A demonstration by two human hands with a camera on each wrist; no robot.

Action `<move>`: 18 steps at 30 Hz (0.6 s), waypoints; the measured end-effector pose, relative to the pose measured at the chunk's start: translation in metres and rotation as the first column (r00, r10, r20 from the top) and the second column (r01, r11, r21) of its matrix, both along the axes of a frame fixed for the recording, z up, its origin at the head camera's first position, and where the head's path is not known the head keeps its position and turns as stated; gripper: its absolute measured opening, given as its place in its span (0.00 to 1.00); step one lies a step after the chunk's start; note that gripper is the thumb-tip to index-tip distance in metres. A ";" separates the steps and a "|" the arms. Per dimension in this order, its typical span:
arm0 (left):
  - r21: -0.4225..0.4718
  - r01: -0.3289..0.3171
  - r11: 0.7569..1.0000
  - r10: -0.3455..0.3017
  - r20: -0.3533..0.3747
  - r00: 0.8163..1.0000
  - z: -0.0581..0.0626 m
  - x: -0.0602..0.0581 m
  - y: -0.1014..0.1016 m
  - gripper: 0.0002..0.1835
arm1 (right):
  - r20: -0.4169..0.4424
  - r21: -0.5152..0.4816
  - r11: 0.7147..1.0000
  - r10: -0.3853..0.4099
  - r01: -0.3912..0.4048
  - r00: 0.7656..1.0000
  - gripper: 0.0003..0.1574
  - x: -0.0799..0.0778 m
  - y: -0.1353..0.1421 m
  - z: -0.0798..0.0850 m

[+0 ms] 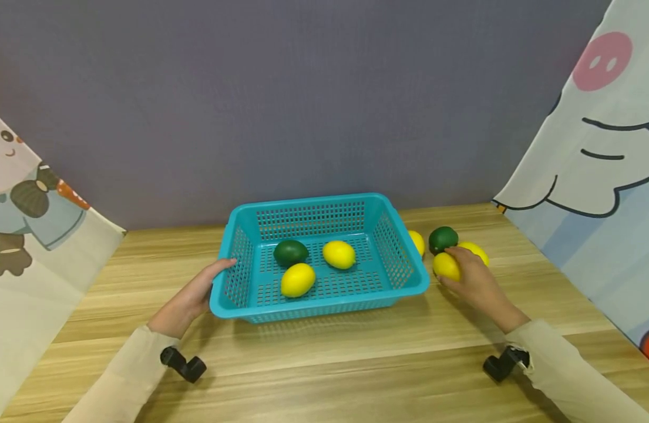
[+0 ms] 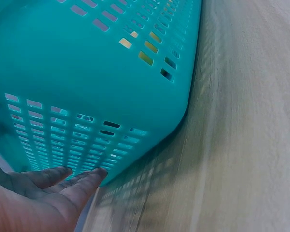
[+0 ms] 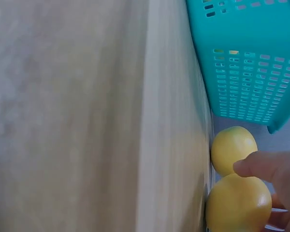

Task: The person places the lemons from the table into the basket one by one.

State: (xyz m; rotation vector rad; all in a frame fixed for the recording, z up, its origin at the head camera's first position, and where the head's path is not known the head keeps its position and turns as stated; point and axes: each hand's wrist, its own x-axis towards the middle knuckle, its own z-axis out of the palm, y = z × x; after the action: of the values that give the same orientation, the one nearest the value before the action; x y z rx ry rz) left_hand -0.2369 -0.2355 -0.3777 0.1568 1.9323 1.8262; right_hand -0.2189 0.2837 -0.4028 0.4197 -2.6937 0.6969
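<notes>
A turquoise plastic basket (image 1: 324, 306) stands on the wooden table, holding a dark green avocado (image 1: 291, 253), a lemon (image 1: 298, 280) and another lemon (image 1: 339, 254). My left hand (image 1: 199, 292) grips its left side, thumb over the rim and fingers (image 2: 82, 188) against the slotted outer wall. To the right of the basket, my right hand (image 1: 474, 282) holds a lemon (image 1: 446, 267) between thumb and fingers, low over the table. Behind that lemon sits a second avocado (image 1: 443, 239). One more lemon (image 1: 474, 251) is partly hidden by the right hand.
Close to the basket's right wall lies a lemon (image 1: 417, 242), partly covered by the rim in the head view. A grey partition (image 1: 313, 106) rises behind the table (image 1: 324, 376). Cartoon-printed cloths hang at the left (image 1: 33, 235) and right (image 1: 594, 176).
</notes>
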 end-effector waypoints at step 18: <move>0.001 -0.012 1.000 0.012 -0.004 1.000 0.000 0.000 0.001 0.37 | 0.097 0.065 0.997 -0.037 0.031 0.995 0.43 -0.001 -0.002 0.004</move>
State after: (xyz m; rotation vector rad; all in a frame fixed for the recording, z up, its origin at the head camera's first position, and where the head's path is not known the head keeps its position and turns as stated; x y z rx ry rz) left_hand -0.2369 -0.2343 -0.3781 0.1498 1.9384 1.8360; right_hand -0.2204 0.2821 -0.3988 0.3635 -2.8147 0.6389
